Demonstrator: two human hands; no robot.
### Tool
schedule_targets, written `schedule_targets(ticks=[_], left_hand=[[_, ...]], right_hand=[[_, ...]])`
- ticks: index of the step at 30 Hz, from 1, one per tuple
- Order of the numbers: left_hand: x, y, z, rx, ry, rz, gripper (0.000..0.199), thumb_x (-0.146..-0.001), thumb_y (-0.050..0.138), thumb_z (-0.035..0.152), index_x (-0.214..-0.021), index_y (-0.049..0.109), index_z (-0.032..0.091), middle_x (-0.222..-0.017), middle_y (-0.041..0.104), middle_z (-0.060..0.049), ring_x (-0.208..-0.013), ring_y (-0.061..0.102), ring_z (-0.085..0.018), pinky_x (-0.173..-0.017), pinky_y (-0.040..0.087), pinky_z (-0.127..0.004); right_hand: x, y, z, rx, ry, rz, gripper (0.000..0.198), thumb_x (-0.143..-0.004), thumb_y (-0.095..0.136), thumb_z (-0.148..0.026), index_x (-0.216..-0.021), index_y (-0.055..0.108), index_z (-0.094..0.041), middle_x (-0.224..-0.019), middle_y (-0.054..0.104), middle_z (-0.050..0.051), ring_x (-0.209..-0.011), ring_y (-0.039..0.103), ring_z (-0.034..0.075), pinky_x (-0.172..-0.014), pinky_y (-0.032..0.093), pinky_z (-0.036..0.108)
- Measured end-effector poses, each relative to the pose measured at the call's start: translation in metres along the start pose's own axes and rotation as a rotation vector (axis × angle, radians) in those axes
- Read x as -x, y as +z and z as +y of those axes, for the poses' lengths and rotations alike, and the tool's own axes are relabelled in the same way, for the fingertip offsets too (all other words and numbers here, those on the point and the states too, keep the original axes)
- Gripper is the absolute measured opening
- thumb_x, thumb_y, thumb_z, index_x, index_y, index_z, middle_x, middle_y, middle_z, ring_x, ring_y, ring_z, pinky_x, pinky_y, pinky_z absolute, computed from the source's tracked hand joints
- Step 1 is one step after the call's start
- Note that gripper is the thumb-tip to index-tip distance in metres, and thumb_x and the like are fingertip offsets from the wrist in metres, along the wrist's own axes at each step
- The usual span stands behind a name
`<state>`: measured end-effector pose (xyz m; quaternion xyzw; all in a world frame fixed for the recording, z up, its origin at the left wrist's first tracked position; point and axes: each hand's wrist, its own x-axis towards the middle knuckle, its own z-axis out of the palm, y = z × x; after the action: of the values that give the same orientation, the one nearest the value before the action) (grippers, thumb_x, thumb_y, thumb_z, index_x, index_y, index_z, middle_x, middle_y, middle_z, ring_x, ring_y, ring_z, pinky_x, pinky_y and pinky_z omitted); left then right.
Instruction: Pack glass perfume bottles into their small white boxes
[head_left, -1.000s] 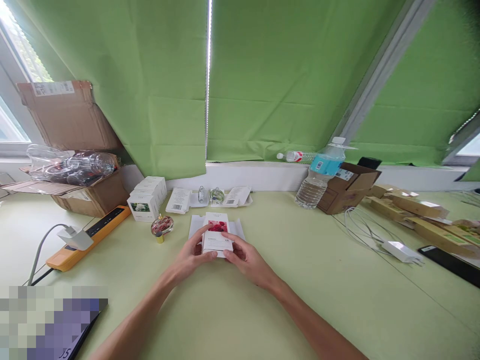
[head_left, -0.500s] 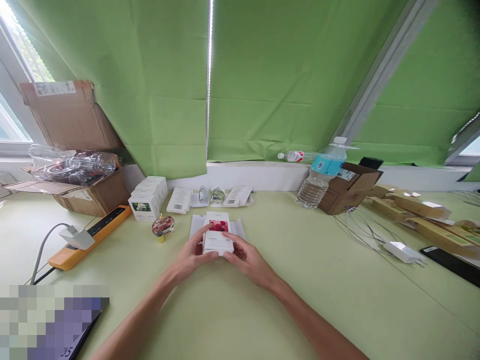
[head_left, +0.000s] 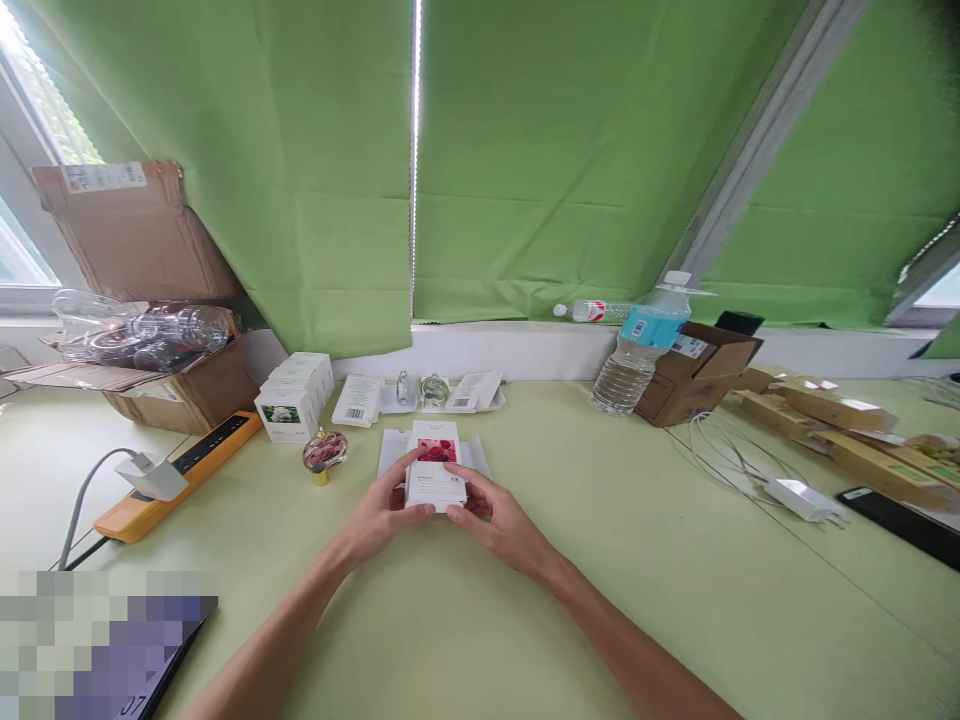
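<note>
Right now my left hand and right hand both pinch the small white box; a careless nudge could topple the perfume bottle just beside

Your left hand and right hand gripping white carton, perfume bottle at its 9 o'clock, water bottle at 2 o'clock

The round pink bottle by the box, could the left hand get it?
Probably yes. The bottle stands just left of the left hand, with only bare table between them. But that hand's fingers are now on the box, so it would have to let go first.
</note>
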<state>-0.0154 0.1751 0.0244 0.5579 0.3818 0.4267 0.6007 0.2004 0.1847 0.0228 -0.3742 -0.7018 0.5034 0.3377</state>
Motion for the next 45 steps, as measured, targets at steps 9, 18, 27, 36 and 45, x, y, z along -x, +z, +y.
schedule_targets(ticks=[9, 18, 27, 36, 45], left_hand=[[-0.0008, -0.0002, 0.0020, 0.047, 0.016, -0.023, 0.072, -0.079, 0.065, 0.021, -0.145, 0.038, 0.033, -0.132, 0.058, -0.005, -0.112, 0.058, -0.025, -0.098, 0.046, -0.041], [-0.0013, -0.0018, -0.0024, 0.042, 0.003, -0.020, 0.077, -0.079, 0.069, 0.024, -0.147, 0.034, 0.031, -0.131, 0.056, -0.009, -0.109, 0.059, -0.025, -0.097, 0.046, -0.043], [0.0001, -0.0012, -0.0005, 0.043, -0.016, -0.055, 0.078, -0.080, 0.071, 0.025, -0.147, 0.032, 0.031, -0.123, 0.058, -0.009, -0.098, 0.061, -0.022, -0.086, 0.050, -0.039], [-0.0014, -0.0005, -0.0038, 0.046, 0.012, -0.069, 0.084, -0.079, 0.073, 0.027, -0.149, 0.027, 0.034, -0.122, 0.055, -0.011, -0.086, 0.060, -0.018, -0.075, 0.051, -0.035], [-0.0024, 0.0003, -0.0068, 0.009, 0.017, -0.047, 0.083, -0.078, 0.074, 0.024, -0.147, 0.029, 0.032, -0.116, 0.056, -0.010, -0.082, 0.059, -0.017, -0.070, 0.051, -0.032]], right_hand=[[-0.0012, -0.0013, 0.0060, 0.006, 0.007, 0.001, 0.058, -0.088, 0.060, -0.041, -0.141, 0.044, -0.027, -0.102, 0.066, 0.006, -0.103, 0.063, 0.024, -0.095, 0.049, 0.043], [-0.0007, -0.0027, 0.0058, 0.014, -0.004, 0.000, 0.057, -0.088, 0.060, -0.039, -0.141, 0.045, -0.026, -0.107, 0.066, 0.007, -0.104, 0.062, 0.024, -0.095, 0.049, 0.043], [-0.0002, -0.0027, 0.0023, 0.004, 0.002, -0.006, 0.056, -0.087, 0.061, -0.034, -0.141, 0.045, -0.026, -0.102, 0.066, 0.006, -0.105, 0.062, 0.025, -0.097, 0.048, 0.043], [-0.0007, -0.0037, 0.0017, -0.016, -0.014, -0.017, 0.056, -0.087, 0.060, -0.029, -0.141, 0.045, -0.026, -0.107, 0.067, 0.006, -0.107, 0.061, 0.024, -0.098, 0.048, 0.043], [-0.0002, -0.0014, 0.0048, -0.010, -0.015, 0.003, 0.052, -0.089, 0.059, -0.033, -0.139, 0.046, -0.027, -0.104, 0.067, 0.005, -0.104, 0.062, 0.024, -0.096, 0.049, 0.042]])
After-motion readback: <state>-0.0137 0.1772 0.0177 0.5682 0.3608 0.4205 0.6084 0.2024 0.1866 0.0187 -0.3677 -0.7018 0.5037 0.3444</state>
